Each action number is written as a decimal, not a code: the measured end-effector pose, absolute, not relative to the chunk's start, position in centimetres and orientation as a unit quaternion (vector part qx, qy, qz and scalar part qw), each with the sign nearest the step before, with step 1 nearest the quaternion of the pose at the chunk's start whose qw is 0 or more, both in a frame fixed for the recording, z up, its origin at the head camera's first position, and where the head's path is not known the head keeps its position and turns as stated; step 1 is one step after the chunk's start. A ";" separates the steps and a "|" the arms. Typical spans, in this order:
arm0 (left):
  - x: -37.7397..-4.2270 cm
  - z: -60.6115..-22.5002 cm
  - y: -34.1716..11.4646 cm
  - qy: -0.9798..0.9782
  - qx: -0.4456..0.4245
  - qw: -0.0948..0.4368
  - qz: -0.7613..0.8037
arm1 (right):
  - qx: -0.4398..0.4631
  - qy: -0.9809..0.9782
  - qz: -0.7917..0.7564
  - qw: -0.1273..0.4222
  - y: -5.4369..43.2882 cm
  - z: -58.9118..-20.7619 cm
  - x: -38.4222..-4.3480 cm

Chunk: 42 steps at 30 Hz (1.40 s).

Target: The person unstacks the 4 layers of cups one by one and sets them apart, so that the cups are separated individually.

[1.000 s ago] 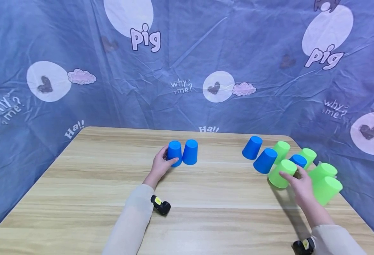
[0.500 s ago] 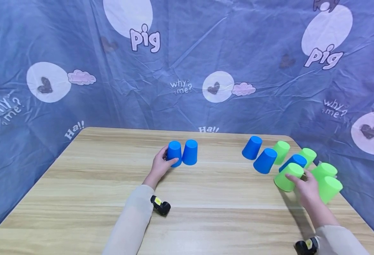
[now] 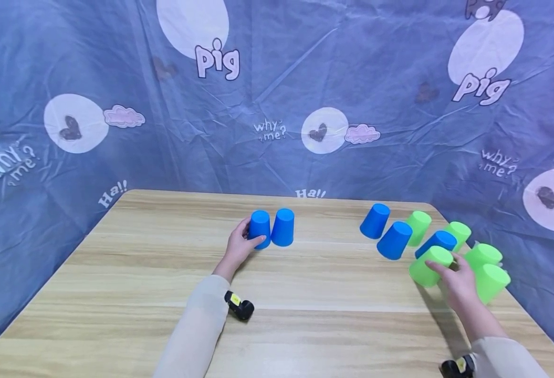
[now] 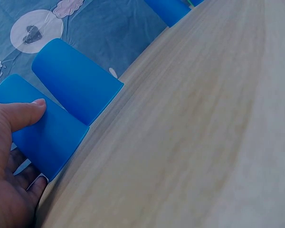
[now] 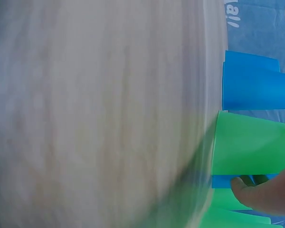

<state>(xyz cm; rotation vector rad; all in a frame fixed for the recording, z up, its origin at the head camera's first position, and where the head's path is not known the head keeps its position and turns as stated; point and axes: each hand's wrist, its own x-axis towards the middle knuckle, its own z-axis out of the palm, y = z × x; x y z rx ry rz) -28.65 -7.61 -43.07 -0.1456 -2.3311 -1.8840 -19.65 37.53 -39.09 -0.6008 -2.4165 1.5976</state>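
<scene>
My left hand [image 3: 239,245] grips an upside-down blue cup [image 3: 260,223], thumb on its near side and fingers round its left. A second blue cup [image 3: 283,227] stands upside down right beside it; both also show in the left wrist view. At the right of the table, my right hand [image 3: 458,281] holds an upside-down green cup [image 3: 430,268] between thumb and fingers. Close behind that green cup is a blue cup [image 3: 439,240], partly hidden. In the right wrist view the green cup [image 5: 251,145] has fingers along its lower side.
Two more blue cups [image 3: 375,221] [image 3: 395,240] stand left of the right-hand group. Other green cups [image 3: 418,226] [image 3: 491,281] stand around the right hand, near the right edge of the wooden table [image 3: 305,325]. A printed blue cloth [image 3: 239,131] hangs behind.
My right hand has moved the green cup right and toward me, uncovering more of the blue cup behind it. The left hand and its cup stay in place.
</scene>
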 end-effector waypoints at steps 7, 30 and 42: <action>-28.6 -43.1 -7.6 -0.776 -0.050 0.072 -0.624 | -0.161 -0.833 0.518 0.108 40.7 -41.2 -21.3; -28.5 -42.9 -7.5 -0.775 -0.048 0.069 -0.626 | -0.088 -0.873 0.442 0.187 42.0 -40.8 -25.7; -28.4 -42.8 -7.5 -0.776 -0.049 0.074 -0.625 | -0.027 -0.852 0.486 0.194 33.3 -35.7 -25.7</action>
